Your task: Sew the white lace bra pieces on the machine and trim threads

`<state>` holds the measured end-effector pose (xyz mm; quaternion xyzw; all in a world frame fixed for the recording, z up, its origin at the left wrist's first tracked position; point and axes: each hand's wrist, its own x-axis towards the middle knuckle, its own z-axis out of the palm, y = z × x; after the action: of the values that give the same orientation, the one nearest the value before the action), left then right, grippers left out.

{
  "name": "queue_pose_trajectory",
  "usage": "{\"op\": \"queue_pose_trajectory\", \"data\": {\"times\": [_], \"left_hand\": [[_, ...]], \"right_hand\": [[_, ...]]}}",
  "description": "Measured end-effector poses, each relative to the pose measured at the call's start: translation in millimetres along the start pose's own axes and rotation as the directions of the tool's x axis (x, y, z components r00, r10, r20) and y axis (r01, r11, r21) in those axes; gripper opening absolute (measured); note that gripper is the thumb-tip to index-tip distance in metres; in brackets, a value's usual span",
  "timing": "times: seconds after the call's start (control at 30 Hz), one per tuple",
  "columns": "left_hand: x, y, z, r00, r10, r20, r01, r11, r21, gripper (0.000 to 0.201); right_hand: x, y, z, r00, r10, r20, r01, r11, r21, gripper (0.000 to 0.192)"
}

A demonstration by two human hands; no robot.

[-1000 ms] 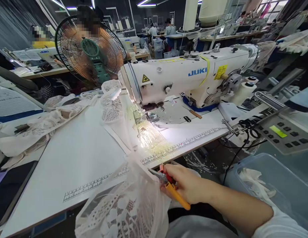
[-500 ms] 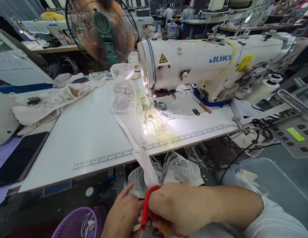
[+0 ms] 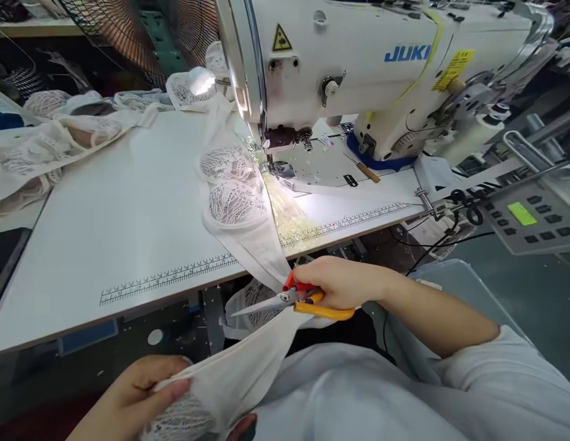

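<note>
My left hand (image 3: 142, 392) is closed on a white lace bra (image 3: 248, 367), thumb on top at the cup end. The bra's plain side band stretches up and right toward my right hand (image 3: 337, 282). That hand grips scissors (image 3: 287, 297) with one red and one yellow handle; their blades point left, over the band, and seem slightly parted. A second white lace bra (image 3: 234, 196) lies on the table beside the needle, its band running over the front edge to the scissors. Whether my right fingers also pinch fabric is hidden.
A white JUKI sewing machine (image 3: 358, 55) stands on the white table (image 3: 128, 202), which has a printed ruler along its front edge. More lace pieces (image 3: 87, 128) lie at left, a fan (image 3: 163, 37) behind. A control panel (image 3: 532, 214) and clear bin (image 3: 454, 275) are at right.
My hands were close together at the bottom centre. Now the left has gone down and left with the bra, while the right sits higher with the scissors. The view has tilted down.
</note>
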<state>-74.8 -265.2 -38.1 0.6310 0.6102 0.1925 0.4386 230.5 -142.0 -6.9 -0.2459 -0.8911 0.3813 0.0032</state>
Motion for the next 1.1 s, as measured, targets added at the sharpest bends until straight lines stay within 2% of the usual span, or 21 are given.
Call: {"op": "queue_pose_trajectory", "data": {"times": [0.07, 0.1, 0.17, 0.23, 0.33, 0.4, 0.43, 0.5, 0.57, 0.67, 0.83, 0.93, 1.1], "left_hand": [[13, -6, -3.4, 0.983, -0.044, 0.178, 0.029, 0.996, 0.081, 0.040], [21, -7, -4.5, 0.974, -0.059, 0.218, 0.027, 0.989, 0.148, 0.035], [35, -4, -1.9, 0.980, -0.046, 0.192, -0.010, 0.960, 0.281, 0.027], [46, 8, 9.2, 0.987, 0.045, 0.152, -0.092, 0.944, 0.316, 0.032], [55, 32, 37.1, 0.944, 0.284, 0.168, -0.314, 0.930, 0.193, 0.033], [58, 45, 55.4, 0.920, 0.378, 0.101, -0.387, 0.916, 0.108, 0.025], [58, 49, 62.7, 0.921, 0.386, 0.050, -0.389, 0.919, 0.067, 0.020], [60, 55, 72.6, 0.938, 0.341, -0.059, -0.344, 0.938, -0.040, 0.012], [60, 59, 76.8, 0.963, 0.246, -0.111, -0.262, 0.951, -0.165, 0.008], [59, 67, 77.7, 0.989, 0.108, -0.102, -0.135, 0.940, -0.313, 0.004], [61, 75, 76.9, 0.996, -0.028, -0.083, -0.016, 0.876, -0.483, 0.008], [65, 73, 75.4, 0.998, -0.054, -0.038, 0.026, 0.849, -0.528, 0.010], [67, 77, 74.8, 0.996, -0.075, -0.053, 0.037, 0.856, -0.515, 0.013]], "right_hand": [[5, 1, 0, 1.000, 0.007, 0.009, -0.007, 1.000, -0.018, 0.012], [7, 0, 0, 1.000, 0.005, 0.017, -0.005, 1.000, -0.023, 0.012], [11, -2, 0, 0.999, -0.014, 0.043, 0.016, 0.999, -0.028, 0.010], [15, -7, 0, 0.996, -0.039, 0.084, 0.041, 0.999, -0.024, 0.011], [18, -14, -3, 0.991, -0.078, 0.108, 0.081, 0.996, -0.024, 0.010], [19, -16, -6, 0.991, -0.088, 0.103, 0.092, 0.995, -0.028, 0.012], [18, -15, -8, 0.991, -0.083, 0.101, 0.086, 0.996, -0.031, 0.014], [17, -11, -12, 0.993, -0.061, 0.100, 0.064, 0.998, -0.023, 0.018], [15, -5, -15, 0.996, -0.043, 0.083, 0.041, 0.999, 0.018, 0.021], [14, 3, -17, 0.997, -0.050, 0.050, 0.044, 0.993, 0.111, 0.022], [18, 5, -17, 0.991, -0.120, 0.053, 0.112, 0.984, 0.137, 0.022], [20, 5, -18, 0.988, -0.138, 0.067, 0.126, 0.980, 0.157, 0.021], [19, 4, -22, 0.993, -0.090, 0.076, 0.080, 0.988, 0.134, 0.024]]}}
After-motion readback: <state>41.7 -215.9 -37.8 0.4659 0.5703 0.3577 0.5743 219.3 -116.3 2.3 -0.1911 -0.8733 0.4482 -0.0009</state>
